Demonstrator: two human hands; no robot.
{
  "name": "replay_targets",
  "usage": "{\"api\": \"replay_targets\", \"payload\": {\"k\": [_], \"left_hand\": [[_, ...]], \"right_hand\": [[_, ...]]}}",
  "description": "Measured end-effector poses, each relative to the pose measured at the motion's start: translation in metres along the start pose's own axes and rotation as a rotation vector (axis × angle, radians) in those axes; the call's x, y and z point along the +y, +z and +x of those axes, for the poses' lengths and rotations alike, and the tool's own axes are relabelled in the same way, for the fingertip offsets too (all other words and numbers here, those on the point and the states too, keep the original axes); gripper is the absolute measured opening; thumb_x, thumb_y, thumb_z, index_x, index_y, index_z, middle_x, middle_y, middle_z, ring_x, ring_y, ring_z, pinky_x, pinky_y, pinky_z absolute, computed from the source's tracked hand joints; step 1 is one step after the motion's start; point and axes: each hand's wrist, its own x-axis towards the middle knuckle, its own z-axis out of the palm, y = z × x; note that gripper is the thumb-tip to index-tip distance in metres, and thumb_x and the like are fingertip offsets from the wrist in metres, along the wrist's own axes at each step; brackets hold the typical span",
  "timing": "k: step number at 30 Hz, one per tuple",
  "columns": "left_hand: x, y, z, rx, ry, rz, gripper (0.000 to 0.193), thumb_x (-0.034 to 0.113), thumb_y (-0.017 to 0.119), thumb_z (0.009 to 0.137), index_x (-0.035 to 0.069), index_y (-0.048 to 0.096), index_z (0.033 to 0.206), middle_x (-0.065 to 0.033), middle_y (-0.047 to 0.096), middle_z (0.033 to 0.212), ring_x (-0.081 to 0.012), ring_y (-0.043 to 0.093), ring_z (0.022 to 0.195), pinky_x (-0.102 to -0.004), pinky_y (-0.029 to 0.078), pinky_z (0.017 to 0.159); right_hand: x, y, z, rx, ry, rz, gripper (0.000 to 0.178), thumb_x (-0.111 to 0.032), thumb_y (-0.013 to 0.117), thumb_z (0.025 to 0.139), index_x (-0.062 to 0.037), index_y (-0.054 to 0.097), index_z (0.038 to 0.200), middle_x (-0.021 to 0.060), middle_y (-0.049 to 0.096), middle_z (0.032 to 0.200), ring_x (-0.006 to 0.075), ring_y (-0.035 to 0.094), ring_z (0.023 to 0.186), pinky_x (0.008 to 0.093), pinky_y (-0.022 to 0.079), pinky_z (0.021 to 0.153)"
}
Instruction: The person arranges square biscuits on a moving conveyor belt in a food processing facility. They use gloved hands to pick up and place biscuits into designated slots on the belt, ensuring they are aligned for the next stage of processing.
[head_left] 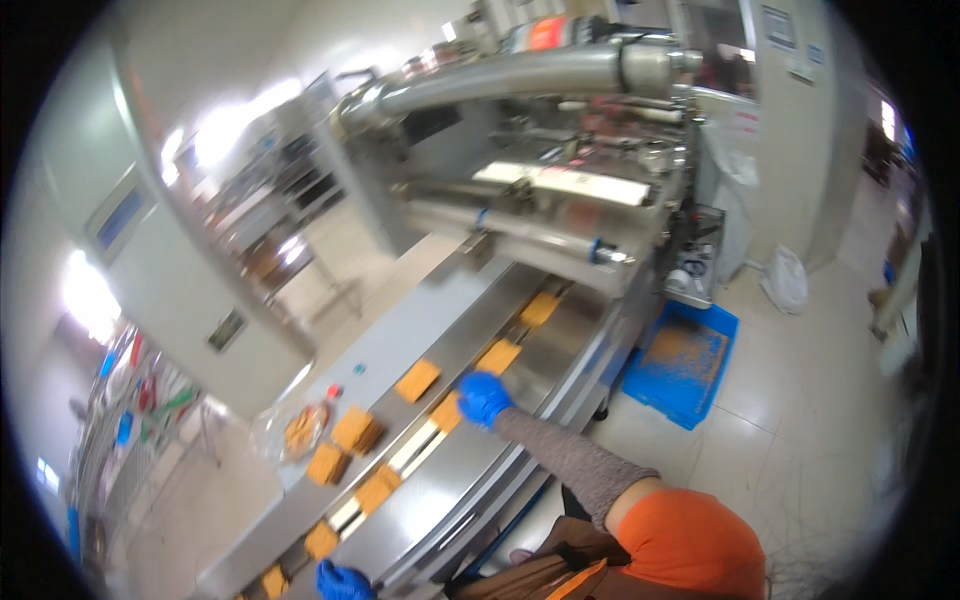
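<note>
My right hand [483,400], in a blue glove, is over the conveyor channel with its fingers curled against a stack of square orange-brown crackers [446,412]. At the lower edge of the head view is my left hand [343,582], also gloved in blue; it is partly cut off and blurred, so its grip is unclear. It is nearest to a small cracker stack [321,540] in the channel. Farther up the same channel lie more crackers [498,357] and another piece [540,309]. Several stacks, among them a thick cracker stack [357,430], rest on the steel ledge left of the channel.
A clear bag with broken pieces [302,432] lies on the ledge, beside a small red item [334,391]. The wrapping machine with its rollers [520,230] spans the conveyor's far end. On the floor at right stand a blue crumb-filled tray [722,350] and a white bag [785,280].
</note>
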Motion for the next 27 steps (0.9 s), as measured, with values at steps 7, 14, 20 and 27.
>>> {"api": "replay_targets", "payload": {"k": [7,14,20,27], "left_hand": [[0.014,0.004,-0.002,0.114,0.042,0.02,0.018,0.007,0.063,0.087,0.004,0.073,0.101,-0.0159,0.071,0.105,-0.034,0.066,0.097,-0.043,0.053,0.086],[0.024,-0.002,-0.001,0.138,0.081,-0.021,0.022,0.003,0.061,0.082,0.006,0.073,0.1,-0.0157,0.071,0.106,-0.0344,0.066,0.098,-0.0444,0.052,0.087],[0.021,-0.002,-0.002,0.15,0.065,-0.001,0.021,0.003,0.061,0.083,0.007,0.073,0.1,-0.0159,0.071,0.106,-0.0343,0.066,0.099,-0.0448,0.052,0.088],[0.028,-0.004,0.0,0.151,0.071,-0.007,0.02,0.005,0.062,0.083,0.008,0.072,0.099,-0.0148,0.07,0.105,-0.0344,0.066,0.098,-0.045,0.052,0.086]], "right_hand": [[0.011,-0.004,-0.004,0.061,0.02,-0.148,0.05,-0.04,0.065,0.086,0.0053,0.066,0.107,0.025,0.07,0.091,0.0375,0.069,0.086,0.0487,0.054,0.079],[0.016,0.006,0.0,0.364,-0.241,-0.246,0.062,-0.035,0.066,0.083,0.0127,0.058,0.121,0.0243,0.067,0.094,0.0399,0.064,0.09,0.049,0.051,0.084],[0.008,0.006,-0.003,0.207,-0.212,-0.226,0.042,-0.032,0.067,0.081,0.0059,0.067,0.097,0.0238,0.068,0.091,0.0393,0.065,0.087,0.0495,0.052,0.078],[0.007,-0.001,-0.008,0.193,-0.072,-0.131,0.038,-0.036,0.067,0.083,0.0015,0.07,0.083,0.0225,0.069,0.079,0.0365,0.068,0.073,0.0513,0.053,0.067]]}}
